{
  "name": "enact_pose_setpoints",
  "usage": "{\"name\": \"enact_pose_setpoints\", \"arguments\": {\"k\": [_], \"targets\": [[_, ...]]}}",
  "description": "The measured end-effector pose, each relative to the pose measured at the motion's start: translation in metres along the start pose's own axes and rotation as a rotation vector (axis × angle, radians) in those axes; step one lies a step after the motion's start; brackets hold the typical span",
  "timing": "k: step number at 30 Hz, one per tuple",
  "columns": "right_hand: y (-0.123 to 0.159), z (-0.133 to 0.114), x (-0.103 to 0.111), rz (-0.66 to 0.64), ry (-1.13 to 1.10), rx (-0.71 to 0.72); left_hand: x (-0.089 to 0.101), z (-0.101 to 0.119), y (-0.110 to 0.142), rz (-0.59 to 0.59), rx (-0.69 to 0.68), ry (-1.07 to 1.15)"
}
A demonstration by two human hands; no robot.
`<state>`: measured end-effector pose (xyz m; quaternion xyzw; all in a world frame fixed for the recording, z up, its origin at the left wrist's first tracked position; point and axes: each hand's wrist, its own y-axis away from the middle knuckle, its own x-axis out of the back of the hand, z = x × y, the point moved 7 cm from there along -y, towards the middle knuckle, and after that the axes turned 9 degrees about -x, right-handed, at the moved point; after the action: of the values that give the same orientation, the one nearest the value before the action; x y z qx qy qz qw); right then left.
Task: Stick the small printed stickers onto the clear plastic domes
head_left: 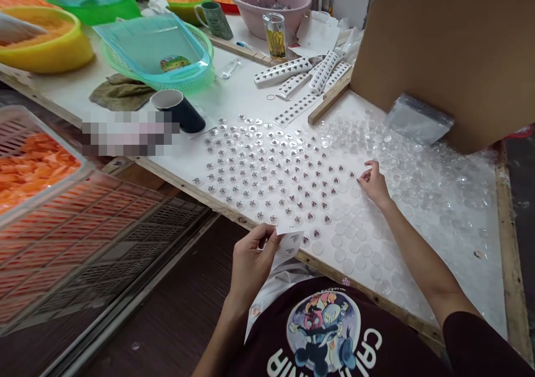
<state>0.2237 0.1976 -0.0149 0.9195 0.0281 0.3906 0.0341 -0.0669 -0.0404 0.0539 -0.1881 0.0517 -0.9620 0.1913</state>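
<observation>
My left hand [256,254] pinches a white sticker sheet [290,244] with faint dark prints, at the table's near edge. Over the discs on the right, my right hand [375,183] has its fingers pinched, with a small dark-printed sticker at the tips, only partly visible. To its left spread many clear round discs with stickers [271,171], each bearing a small dark figure. Below and beside that hand lie plain clear discs [354,246] in loose rows. A heap of loose clear discs [434,182] covers the table's right part.
Rolled sticker sheets [284,72] lie behind, beside a wooden strip [330,96]. A cardboard sheet [443,48] and a clear plastic packet [419,118] stand at right. A dark cup [188,115], green baskets [196,68], a glass [275,34] and pink basin [267,1] occupy the back. Left is a crate [83,238].
</observation>
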Motion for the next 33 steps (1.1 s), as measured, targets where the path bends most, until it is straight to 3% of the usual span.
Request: {"name": "enact_pose_setpoints", "arguments": {"k": [5,11,14,17,23,28,33], "targets": [[0.000,-0.015,0.007,0.136,0.308,0.140,-0.001,-0.004,0.000,-0.001,0.023,0.012],[-0.016,0.010,0.073,0.338,-0.005,0.030,0.004,-0.008,0.002,0.012,0.037,0.007],[-0.016,0.021,0.084,0.320,-0.092,-0.009,0.002,-0.008,0.001,0.001,0.037,0.004],[-0.017,0.025,0.080,0.298,-0.056,-0.055,-0.001,-0.005,-0.001,-0.008,0.014,0.009],[-0.038,0.024,0.046,0.053,0.030,-0.155,0.000,-0.003,-0.001,-0.002,0.012,0.018],[-0.049,0.019,0.031,0.029,0.145,-0.150,0.002,-0.007,0.000,0.003,0.029,-0.015],[-0.048,0.016,0.030,0.026,0.286,-0.133,0.000,-0.012,0.000,-0.008,0.044,-0.014]]}}
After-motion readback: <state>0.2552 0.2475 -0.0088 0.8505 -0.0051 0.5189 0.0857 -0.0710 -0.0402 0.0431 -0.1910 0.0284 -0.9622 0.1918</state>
